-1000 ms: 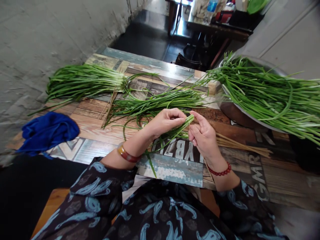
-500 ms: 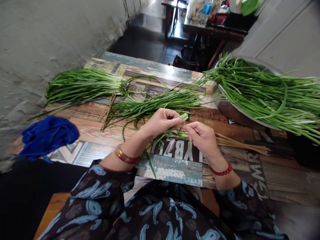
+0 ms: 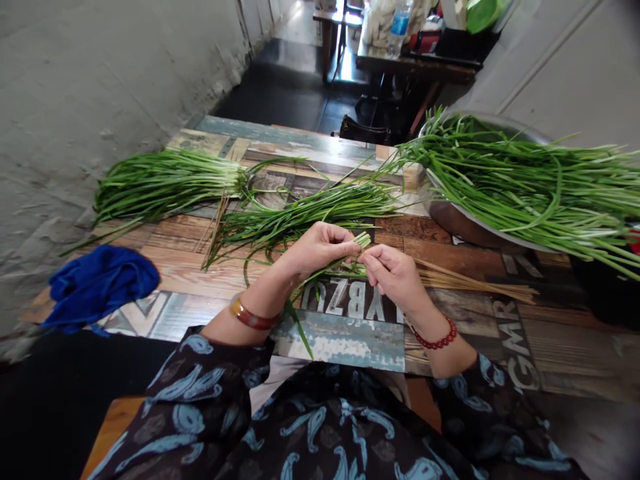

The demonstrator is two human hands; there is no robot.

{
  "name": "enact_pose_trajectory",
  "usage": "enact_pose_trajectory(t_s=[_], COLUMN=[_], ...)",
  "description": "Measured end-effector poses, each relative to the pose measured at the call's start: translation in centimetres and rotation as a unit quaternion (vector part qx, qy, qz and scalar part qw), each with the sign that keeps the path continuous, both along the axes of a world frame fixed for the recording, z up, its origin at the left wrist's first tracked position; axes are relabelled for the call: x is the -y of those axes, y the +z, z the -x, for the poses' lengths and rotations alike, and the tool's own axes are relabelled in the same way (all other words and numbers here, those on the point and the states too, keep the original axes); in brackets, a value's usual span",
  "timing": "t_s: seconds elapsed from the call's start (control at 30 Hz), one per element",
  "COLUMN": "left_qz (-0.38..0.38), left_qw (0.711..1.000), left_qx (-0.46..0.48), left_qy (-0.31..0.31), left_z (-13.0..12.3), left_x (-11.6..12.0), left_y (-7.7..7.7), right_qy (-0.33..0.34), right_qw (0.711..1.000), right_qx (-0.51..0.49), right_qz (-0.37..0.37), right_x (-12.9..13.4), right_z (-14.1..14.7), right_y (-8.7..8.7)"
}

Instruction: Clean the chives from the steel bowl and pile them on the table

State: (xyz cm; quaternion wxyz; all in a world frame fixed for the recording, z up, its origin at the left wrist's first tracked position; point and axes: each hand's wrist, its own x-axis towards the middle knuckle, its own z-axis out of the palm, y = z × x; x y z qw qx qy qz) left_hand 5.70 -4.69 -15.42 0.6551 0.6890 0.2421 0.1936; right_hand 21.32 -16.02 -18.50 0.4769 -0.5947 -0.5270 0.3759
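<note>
My left hand (image 3: 325, 248) is closed round a small bunch of green stalks (image 3: 363, 239), whose pale cut ends stick out past the thumb. Right beside those ends, the fingers of my right hand (image 3: 393, 270) are pinched together; whether a stick is between them is too small to tell. Loose green stalks (image 3: 310, 212) lie on the table beyond my hands. A pile of thin wooden sticks (image 3: 480, 283) rests to the right of my right hand, and a few more sticks (image 3: 216, 223) lie at the left.
A large bundle of greens (image 3: 170, 180) lies at the left, behind a crumpled blue cloth (image 3: 103, 283). At the right, a metal bowl (image 3: 463, 223) overflows with long greens. Another table (image 3: 415, 65) with a bottle (image 3: 400, 27) stands farther back.
The view has shifted slightly. My right hand has moved a little left, closer against the stalk ends; the thin stick seen earlier at its fingertips no longer shows clearly.
</note>
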Motion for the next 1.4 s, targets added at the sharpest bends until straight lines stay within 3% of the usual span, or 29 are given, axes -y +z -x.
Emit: enact_pose_trajectory(t_s=[0.13, 0.3, 0.4, 0.47, 0.6, 0.73, 0.9, 1.0, 1.07, 1.17, 1.27, 1.4], left_qz=[0.000, -0.030, -0.082, -0.165, -0.351, -0.468, -0.549, -0.567, -0.553, -0.464, -0.313, -0.134], left_qw=[1.000, 0.992, 0.987, 0.977, 0.922, 0.854, 0.763, 0.736, 0.763, 0.860, 0.937, 0.979], left_qx=[-0.013, 0.020, 0.003, -0.031, -0.120, -0.209, -0.338, -0.366, -0.328, -0.185, -0.048, 0.041], left_qy=[-0.019, 0.124, 0.137, 0.132, 0.108, 0.090, 0.051, 0.050, 0.067, 0.109, 0.148, 0.151], left_z=[0.6, 1.0, 0.4, -0.3, -1.7, -1.9, -1.0, -0.7, -0.5, -0.1, 0.4, 0.5], left_x=[-0.6, -2.0, -2.8, -3.2, -3.9, -3.7, -2.7, -2.6, -2.9, -3.3, -3.2, -2.3], left_y=[0.2, -0.3, -1.4, -2.2, -2.9, -2.2, -1.4, -1.6, -1.8, -1.8, -1.4, -0.5], right_qy=[0.038, 0.098, 0.111, 0.113, 0.114, 0.109, 0.112, 0.113, 0.107, 0.099, 0.089, 0.061], right_qw=[0.999, 0.995, 0.994, 0.993, 0.993, 0.993, 0.992, 0.991, 0.992, 0.993, 0.994, 0.997], right_qx=[-0.003, 0.007, 0.007, 0.008, 0.023, 0.024, 0.018, 0.017, 0.020, 0.028, 0.031, 0.023], right_qz=[0.016, 0.025, 0.023, 0.018, -0.003, -0.032, -0.053, -0.062, -0.063, -0.059, -0.050, -0.028], right_x=[0.1, 0.6, 0.7, 0.8, 0.7, 0.5, 0.3, 0.3, 0.2, 0.1, 0.2, 0.2], right_z=[-0.3, -0.6, -0.6, -0.6, -0.6, -0.6, -0.4, -0.4, -0.4, -0.5, -0.7, -0.8], right_y=[0.6, 1.5, 1.8, 1.9, 2.1, 2.2, 2.3, 2.2, 2.2, 2.1, 1.9, 1.6])
